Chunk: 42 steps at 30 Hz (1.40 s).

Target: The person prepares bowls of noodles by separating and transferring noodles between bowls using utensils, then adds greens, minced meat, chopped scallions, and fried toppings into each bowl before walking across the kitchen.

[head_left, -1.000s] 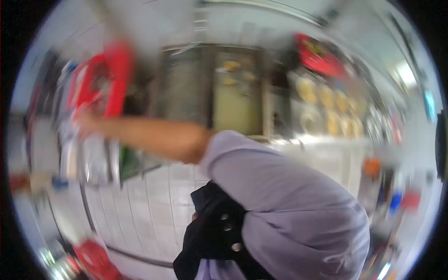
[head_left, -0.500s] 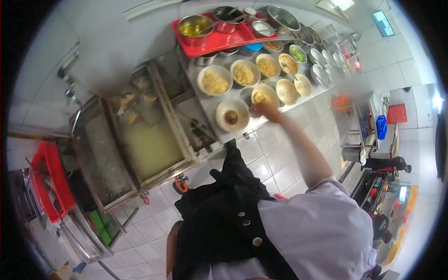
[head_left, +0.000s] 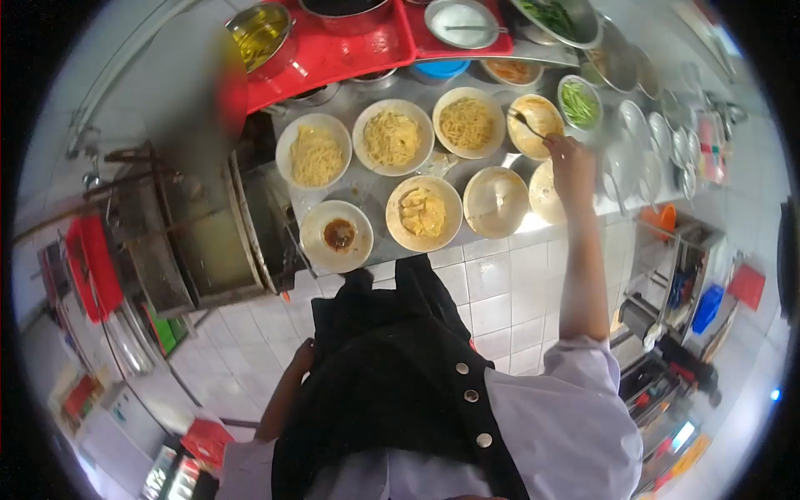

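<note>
My right hand (head_left: pixel 573 171) is closed on the handle of a spoon (head_left: pixel 533 127), whose head dips into a bowl (head_left: pixel 527 148) coated with orange-brown sauce. Left of that bowl, three white bowls hold noodles (head_left: pixel 465 122). In the front row stand a bowl with yellow, lumpy food (head_left: pixel 422 213), a bowl with a little dark brown sauce (head_left: pixel 338 236) and a nearly bare bowl (head_left: pixel 497 202). Another bowl (head_left: pixel 544 193) is partly covered by my right wrist. My left hand (head_left: pixel 303 357) hangs low beside the black apron (head_left: pixel 375 367), its fingers mostly hidden.
Red trays (head_left: pixel 342 71) at the back carry a pot of yellow oil (head_left: pixel 260 37) and a white bowl (head_left: pixel 462 23). A bowl of cut greens (head_left: pixel 579 102) and several spoons stand to the right. Metal basins (head_left: pixel 200 242) lie left of the counter. A co-worker (head_left: pixel 692 367) stands far right.
My right hand has moved from the bowl of yellow food to the sauce bowl and taken hold of the spoon there. The view has shifted closer over the counter, and my left hand now shows.
</note>
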### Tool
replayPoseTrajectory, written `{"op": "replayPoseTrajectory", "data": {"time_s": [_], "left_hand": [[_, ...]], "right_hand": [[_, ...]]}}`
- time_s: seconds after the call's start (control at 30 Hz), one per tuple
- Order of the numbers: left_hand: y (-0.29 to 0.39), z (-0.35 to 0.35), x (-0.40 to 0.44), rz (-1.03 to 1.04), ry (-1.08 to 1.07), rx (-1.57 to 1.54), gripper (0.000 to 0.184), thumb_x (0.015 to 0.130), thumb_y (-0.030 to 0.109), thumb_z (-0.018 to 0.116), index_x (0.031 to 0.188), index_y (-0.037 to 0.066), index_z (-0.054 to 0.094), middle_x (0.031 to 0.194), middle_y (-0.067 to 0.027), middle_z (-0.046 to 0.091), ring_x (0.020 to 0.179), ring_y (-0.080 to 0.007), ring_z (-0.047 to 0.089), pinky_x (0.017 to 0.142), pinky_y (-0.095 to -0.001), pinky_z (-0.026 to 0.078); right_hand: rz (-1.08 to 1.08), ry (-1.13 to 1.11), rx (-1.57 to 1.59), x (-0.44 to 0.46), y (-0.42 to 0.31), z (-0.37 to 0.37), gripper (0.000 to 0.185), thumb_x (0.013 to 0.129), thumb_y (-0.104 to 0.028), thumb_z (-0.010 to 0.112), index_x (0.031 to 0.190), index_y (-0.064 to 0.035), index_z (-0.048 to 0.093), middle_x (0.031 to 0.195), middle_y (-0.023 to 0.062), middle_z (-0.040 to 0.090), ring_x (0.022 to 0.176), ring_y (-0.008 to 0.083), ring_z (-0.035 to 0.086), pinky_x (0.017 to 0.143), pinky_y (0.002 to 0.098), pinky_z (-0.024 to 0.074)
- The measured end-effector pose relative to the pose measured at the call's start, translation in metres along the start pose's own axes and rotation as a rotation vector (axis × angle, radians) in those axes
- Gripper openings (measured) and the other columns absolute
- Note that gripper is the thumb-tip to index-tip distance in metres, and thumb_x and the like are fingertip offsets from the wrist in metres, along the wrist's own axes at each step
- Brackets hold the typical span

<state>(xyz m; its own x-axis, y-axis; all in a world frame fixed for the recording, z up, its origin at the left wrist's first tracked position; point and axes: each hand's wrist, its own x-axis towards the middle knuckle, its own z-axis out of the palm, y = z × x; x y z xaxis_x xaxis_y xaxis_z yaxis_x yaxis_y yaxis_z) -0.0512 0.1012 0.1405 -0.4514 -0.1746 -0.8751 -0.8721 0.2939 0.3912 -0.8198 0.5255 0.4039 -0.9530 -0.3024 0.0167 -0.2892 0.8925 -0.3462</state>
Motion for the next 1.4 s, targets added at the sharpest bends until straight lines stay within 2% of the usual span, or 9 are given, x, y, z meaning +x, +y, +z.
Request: {"op": "replayPoseTrajectory", "data": {"time_s": [0.3, 0.43, 0.6, 0.73, 0.83, 1.0, 1.2, 1.33, 1.4], "left_hand": [[0.070, 0.031, -0.010, 0.127, -0.059, 0.421, 0.027, 0.101, 0.022, 0.059, 0.119, 0.004, 0.066, 0.121, -0.0218, 0.065, 0.108, -0.0398, 0.068, 0.094, -0.0465, 0.057], [0.133, 0.041, -0.050, -0.291, 0.068, -0.077, 0.028, 0.096, 0.018, 0.064, 0.118, 0.002, 0.067, 0.123, -0.0219, 0.064, 0.108, -0.0399, 0.068, 0.095, -0.0460, 0.057], [0.079, 0.093, -0.043, -0.152, 0.183, -0.043, 0.030, 0.099, 0.023, 0.064, 0.121, 0.003, 0.065, 0.115, -0.0253, 0.069, 0.107, -0.0418, 0.070, 0.093, -0.0477, 0.057], [0.042, 0.116, -0.032, 0.041, 0.203, 0.101, 0.034, 0.100, 0.027, 0.065, 0.124, 0.004, 0.063, 0.111, -0.0269, 0.072, 0.107, -0.0432, 0.071, 0.090, -0.0489, 0.057], [0.090, 0.100, -0.042, -0.309, 0.185, -0.287, 0.035, 0.101, 0.030, 0.064, 0.124, 0.003, 0.062, 0.113, -0.0285, 0.073, 0.110, -0.0442, 0.070, 0.092, -0.0501, 0.056], [0.110, 0.098, -0.048, -0.375, 0.217, -0.212, 0.037, 0.104, 0.035, 0.060, 0.125, 0.005, 0.062, 0.116, -0.0296, 0.072, 0.114, -0.0471, 0.069, 0.096, -0.0525, 0.054], [0.116, 0.093, -0.043, -0.389, 0.250, -0.225, 0.037, 0.103, 0.036, 0.061, 0.125, 0.006, 0.061, 0.119, -0.0280, 0.072, 0.116, -0.0462, 0.068, 0.097, -0.0523, 0.054], [0.096, 0.106, -0.044, -0.358, 0.240, -0.263, 0.034, 0.103, 0.033, 0.061, 0.126, 0.008, 0.061, 0.120, -0.0276, 0.072, 0.116, -0.0456, 0.069, 0.097, -0.0520, 0.054], [0.098, 0.105, -0.042, -0.355, 0.239, -0.254, 0.033, 0.103, 0.031, 0.061, 0.125, 0.008, 0.061, 0.119, -0.0275, 0.072, 0.116, -0.0454, 0.069, 0.097, -0.0516, 0.054]], "right_hand": [[-0.761, -0.116, -0.362, 0.047, -0.166, 0.055, 0.015, 0.089, -0.022, 0.067, 0.092, -0.0194, 0.082, 0.095, 0.0048, 0.073, 0.101, 0.0254, 0.068, 0.090, 0.0453, 0.0460], [-0.674, -0.181, -0.145, 0.046, -0.167, 0.105, 0.015, 0.090, -0.024, 0.068, 0.089, -0.0189, 0.083, 0.093, 0.0075, 0.074, 0.098, 0.0253, 0.070, 0.090, 0.0477, 0.0492], [-0.555, -0.225, 0.403, 0.058, -0.130, 0.064, 0.022, 0.088, -0.020, 0.076, 0.107, -0.0245, 0.085, 0.090, 0.0048, 0.072, 0.094, 0.0237, 0.067, 0.088, 0.0476, 0.0469], [-0.615, -0.112, -0.081, 0.037, -0.153, 0.013, 0.021, 0.086, -0.018, 0.077, 0.105, -0.0226, 0.085, 0.089, 0.0006, 0.071, 0.094, 0.0219, 0.064, 0.087, 0.0449, 0.0438], [-0.624, -0.022, -0.271, 0.038, -0.168, 0.003, 0.020, 0.085, -0.020, 0.078, 0.104, -0.0231, 0.085, 0.089, -0.0005, 0.071, 0.096, 0.0212, 0.064, 0.087, 0.0467, 0.0428], [-0.733, -0.103, -0.453, 0.044, -0.178, 0.081, 0.015, 0.086, -0.021, 0.076, 0.099, -0.0205, 0.085, 0.088, 0.0015, 0.074, 0.099, 0.0240, 0.068, 0.085, 0.0491, 0.0458], [-0.423, -0.355, 0.545, 0.069, -0.144, 0.076, 0.019, 0.093, -0.014, 0.073, 0.108, -0.0103, 0.084, 0.089, 0.0070, 0.077, 0.092, 0.0242, 0.071, 0.089, 0.0400, 0.0481], [-0.477, -0.318, 0.440, 0.056, -0.157, 0.005, 0.019, 0.091, -0.015, 0.076, 0.107, -0.0149, 0.085, 0.086, 0.0044, 0.075, 0.086, 0.0183, 0.066, 0.091, 0.0383, 0.0431], [-0.643, -0.094, -0.105, 0.047, -0.162, -0.005, 0.015, 0.085, -0.019, 0.079, 0.098, -0.0218, 0.085, 0.086, -0.0007, 0.074, 0.088, 0.0200, 0.064, 0.093, 0.0450, 0.0395]]}}
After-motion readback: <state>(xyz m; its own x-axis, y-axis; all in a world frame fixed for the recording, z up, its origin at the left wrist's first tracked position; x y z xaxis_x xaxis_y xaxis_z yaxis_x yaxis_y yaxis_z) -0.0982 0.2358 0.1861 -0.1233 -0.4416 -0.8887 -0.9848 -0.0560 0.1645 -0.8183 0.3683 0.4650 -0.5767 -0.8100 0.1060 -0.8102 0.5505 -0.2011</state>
